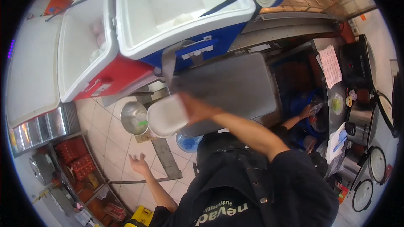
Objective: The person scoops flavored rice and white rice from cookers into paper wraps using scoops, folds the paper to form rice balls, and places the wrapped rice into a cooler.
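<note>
My right hand is shut on a white plastic container, gripping its right side; motion blurs the hand. The container is held over the floor beside a grey metal lid or tray surface. Just left of it, a round stainless-steel bowl holds something pale and a bright green item. My left hand is raised over the tiled floor with its fingers apart and nothing in it. A blue-capped water jug stands partly hidden near my waist.
An open blue cooler and an open red cooler stand ahead. Another person's hand reaches toward a plastic bag at right. Several cookers line the far right. A shelf of red packages stands at left, a yellow case below.
</note>
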Available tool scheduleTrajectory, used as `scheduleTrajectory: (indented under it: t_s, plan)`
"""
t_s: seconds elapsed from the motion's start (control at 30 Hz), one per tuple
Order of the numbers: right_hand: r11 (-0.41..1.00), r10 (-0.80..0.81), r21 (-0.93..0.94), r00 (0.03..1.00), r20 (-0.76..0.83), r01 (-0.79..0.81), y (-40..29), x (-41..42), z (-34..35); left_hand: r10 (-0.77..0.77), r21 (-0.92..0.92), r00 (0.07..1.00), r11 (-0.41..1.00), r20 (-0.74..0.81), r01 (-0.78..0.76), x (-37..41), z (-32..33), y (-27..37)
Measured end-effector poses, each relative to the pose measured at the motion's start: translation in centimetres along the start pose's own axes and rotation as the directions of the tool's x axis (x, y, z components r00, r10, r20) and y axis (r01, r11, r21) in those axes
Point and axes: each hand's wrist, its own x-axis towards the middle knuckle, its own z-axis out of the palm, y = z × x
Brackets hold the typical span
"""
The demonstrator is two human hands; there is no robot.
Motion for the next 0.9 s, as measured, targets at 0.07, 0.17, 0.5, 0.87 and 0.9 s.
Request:
scheduleTrajectory:
  t_s: [0.07, 0.17, 0.5, 0.87, 0.9]
  plan:
    - [0.998, -0.007, -0.066, 0.991, 0.132, 0.016, -0.3, 0.8, 4.3, -0.221, -0.213, 0.969, 0.947, 0.106, 0.24, -0.7, -0.5, -3.5]
    - [0.997, 0.075, -0.022, 0.993, 0.094, -0.073, -3.1, -2.1, 3.5, 0.029, -0.247, 0.995, 0.968, -0.092, -0.051, -2.3, -1.6, -13.0]
    - [0.93, 0.11, -0.349, 0.993, -0.036, -0.116, -2.4, -5.5, 3.5, -0.21, -0.419, 0.825, 0.78, 0.524, 0.465, -4.9, 5.6, -10.8]
    - [0.684, 0.672, 0.698, 0.556, -0.49, -0.211, -10.2, -21.9, -11.9, 0.021, -0.421, 0.827, 0.868, 0.562, 0.264, -11.9, 15.4, 5.2]
    - [0.562, 0.748, 0.822, 0.477, -0.461, -0.087, -10.5, -25.3, -14.0, -0.019, -0.424, 0.818, 0.848, 0.575, 0.318, -11.5, 15.6, 5.0]
